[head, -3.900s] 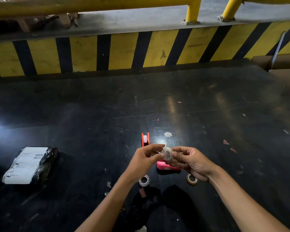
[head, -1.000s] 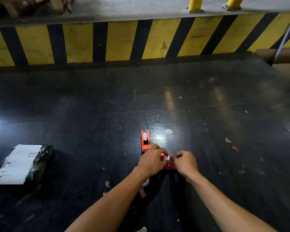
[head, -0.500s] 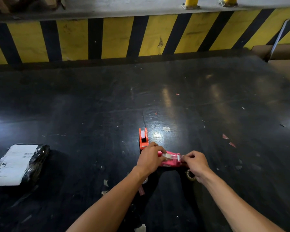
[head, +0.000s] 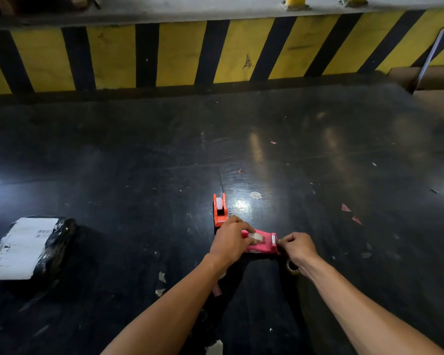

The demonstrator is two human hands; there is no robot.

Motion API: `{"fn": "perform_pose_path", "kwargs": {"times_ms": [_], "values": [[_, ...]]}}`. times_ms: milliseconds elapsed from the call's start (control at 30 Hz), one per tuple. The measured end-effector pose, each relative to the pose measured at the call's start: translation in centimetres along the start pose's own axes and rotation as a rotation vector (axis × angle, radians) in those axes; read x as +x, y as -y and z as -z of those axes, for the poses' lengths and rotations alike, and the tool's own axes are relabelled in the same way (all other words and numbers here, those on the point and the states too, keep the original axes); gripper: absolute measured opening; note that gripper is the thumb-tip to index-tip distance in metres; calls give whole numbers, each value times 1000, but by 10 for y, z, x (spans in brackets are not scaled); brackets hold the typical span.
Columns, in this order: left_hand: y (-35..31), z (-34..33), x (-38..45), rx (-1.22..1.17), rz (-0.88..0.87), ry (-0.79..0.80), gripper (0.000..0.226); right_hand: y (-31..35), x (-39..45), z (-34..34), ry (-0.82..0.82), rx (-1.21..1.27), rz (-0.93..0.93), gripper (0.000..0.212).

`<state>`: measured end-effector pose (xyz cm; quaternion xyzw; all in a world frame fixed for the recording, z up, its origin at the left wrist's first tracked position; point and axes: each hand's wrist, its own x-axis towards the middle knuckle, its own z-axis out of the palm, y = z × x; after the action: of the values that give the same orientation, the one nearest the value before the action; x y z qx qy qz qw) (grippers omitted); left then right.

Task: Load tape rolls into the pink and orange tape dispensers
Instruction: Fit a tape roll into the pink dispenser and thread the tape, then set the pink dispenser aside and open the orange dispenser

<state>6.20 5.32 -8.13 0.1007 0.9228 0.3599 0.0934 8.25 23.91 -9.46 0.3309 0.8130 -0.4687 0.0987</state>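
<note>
The pink tape dispenser lies on the black table with a clear tape roll seated in it. My left hand holds the dispenser's left end, fingers by the roll. My right hand pinches something small, seemingly the tape's end, at the metal cutter on the dispenser's right end. The orange tape dispenser stands just behind my left hand with a white roll inside. A loose tape roll lies under my right wrist, partly hidden.
A black-wrapped parcel with a white label lies at the left. Paper scraps dot the black table. A yellow-and-black striped barrier runs along the far edge. Cardboard sits at the far right.
The clear roll, held in both hands before, now sits in the pink dispenser. My right hand has moved right, to the cutter end, while the left keeps hold of the dispenser.
</note>
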Motion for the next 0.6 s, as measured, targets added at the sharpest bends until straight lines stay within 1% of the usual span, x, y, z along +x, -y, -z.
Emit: {"fn": "perform_pose_path", "kwargs": {"times_ms": [67, 133, 233, 267, 300, 367, 400, 433, 500, 567, 600], "values": [[1, -1, -1, -5, 10, -5, 29, 2, -3, 1, -15, -18, 10, 21], [1, -2, -2, -5, 13, -4, 30, 3, -3, 6, -28, -58, 69, 19], [2, -3, -5, 5, 7, 2, 31, 4, 1, 16, -20, -184, 151, 13], [2, -3, -6, 10, 9, 18, 32, 5, 2, 18, -24, -207, 187, 14], [3, -3, -7, 24, 11, 45, 35, 6, 2, 18, -25, -215, 242, 17], [6, 0, -11, 74, -5, 97, 49, 11, -2, 15, 4, -206, 393, 23], [9, 1, -14, 87, -28, 88, 54, 14, -5, 12, 38, -200, 464, 26], [12, 2, -17, 76, -59, 44, 56, 16, -7, 10, 83, -211, 526, 30], [18, 7, -23, 14, -120, -115, 52, 16, -9, 5, 192, -322, 634, 44], [30, 11, -24, -8, -126, -293, 49, 14, -8, 0, 296, -583, 706, 70], [38, 12, -23, 10, -94, -357, 50, 13, -7, -3, 328, -712, 736, 80]]}}
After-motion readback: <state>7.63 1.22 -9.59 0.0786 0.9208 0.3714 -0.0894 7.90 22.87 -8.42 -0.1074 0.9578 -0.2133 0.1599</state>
